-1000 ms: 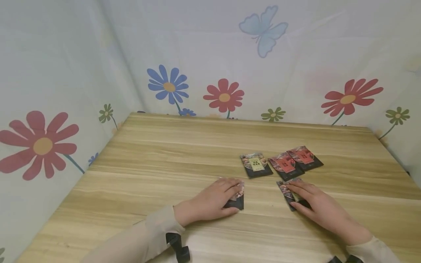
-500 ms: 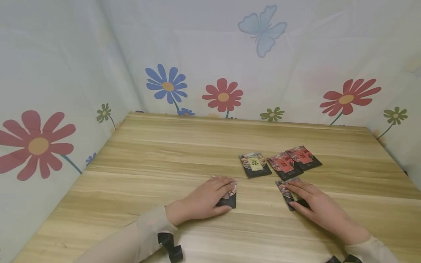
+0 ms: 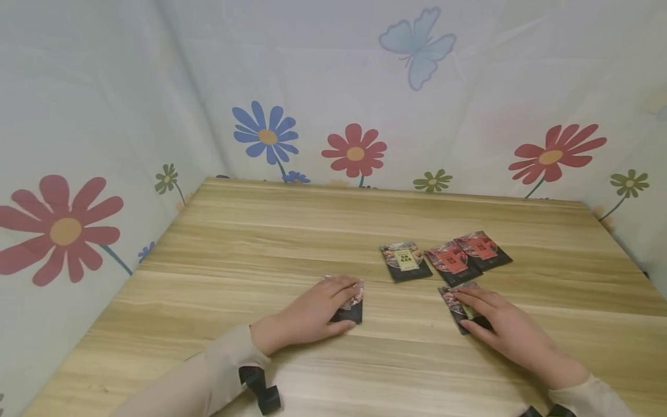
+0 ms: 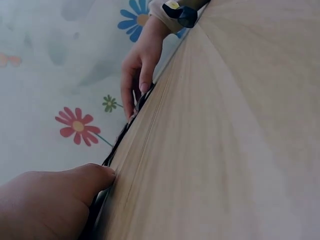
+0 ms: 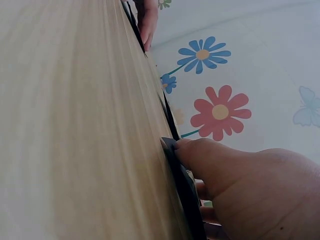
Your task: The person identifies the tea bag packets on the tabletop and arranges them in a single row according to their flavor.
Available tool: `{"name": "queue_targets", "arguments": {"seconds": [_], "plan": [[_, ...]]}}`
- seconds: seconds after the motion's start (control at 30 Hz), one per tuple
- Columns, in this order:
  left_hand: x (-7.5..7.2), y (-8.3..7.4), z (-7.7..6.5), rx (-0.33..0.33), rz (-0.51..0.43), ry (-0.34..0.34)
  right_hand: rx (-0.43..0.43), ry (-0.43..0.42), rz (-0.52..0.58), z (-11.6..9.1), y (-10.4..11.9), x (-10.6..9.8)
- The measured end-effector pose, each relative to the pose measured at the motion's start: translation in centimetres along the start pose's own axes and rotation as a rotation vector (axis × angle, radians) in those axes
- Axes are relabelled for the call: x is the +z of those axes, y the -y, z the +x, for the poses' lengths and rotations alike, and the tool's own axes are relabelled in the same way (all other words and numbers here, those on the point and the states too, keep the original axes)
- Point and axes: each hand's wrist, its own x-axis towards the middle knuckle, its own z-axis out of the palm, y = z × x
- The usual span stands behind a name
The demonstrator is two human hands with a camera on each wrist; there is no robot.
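Observation:
My left hand (image 3: 310, 310) lies palm down over a dark printed sachet (image 3: 350, 314), its fingers resting across the top; most of the label is covered. Farther right, my right hand (image 3: 513, 330) rests on another dark sachet (image 3: 452, 304) with a green label, partly hidden beneath the fingers. In the right wrist view, the thumb (image 5: 200, 152) touches that sachet's edge (image 5: 180, 185), which tilts slightly off the table. Behind the hands lie a sachet with a pale green label (image 3: 406, 260) and two red-labelled sachets, one nearer (image 3: 450, 260) and one farther right (image 3: 482, 249).
A wood-grain table (image 3: 260, 231) spreads under everything. Its back edge meets a pale curtain (image 3: 312, 69) printed with flowers and a butterfly. The two red-labelled sachets overlap or touch at their edges. Each wrist wears a black camera mount (image 3: 260, 394).
My left hand has slid left and slightly away across the table, and the sachet beneath it has travelled along. The right hand and the other sachets stay in place.

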Motion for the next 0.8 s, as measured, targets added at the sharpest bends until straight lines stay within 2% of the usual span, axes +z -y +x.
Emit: {"name": "queue_targets", "arguments": {"seconds": [0.47, 0.8], "plan": [[-0.7, 1.5, -1.1, -0.036, -0.047, -0.027, 0.004, -0.004, 0.001, 0.0, 0.0, 0.1], [-0.5, 2.8, -1.7, -0.03, -0.053, -0.107, 0.004, -0.008, 0.006, 0.0, 0.0, 0.0]]}}
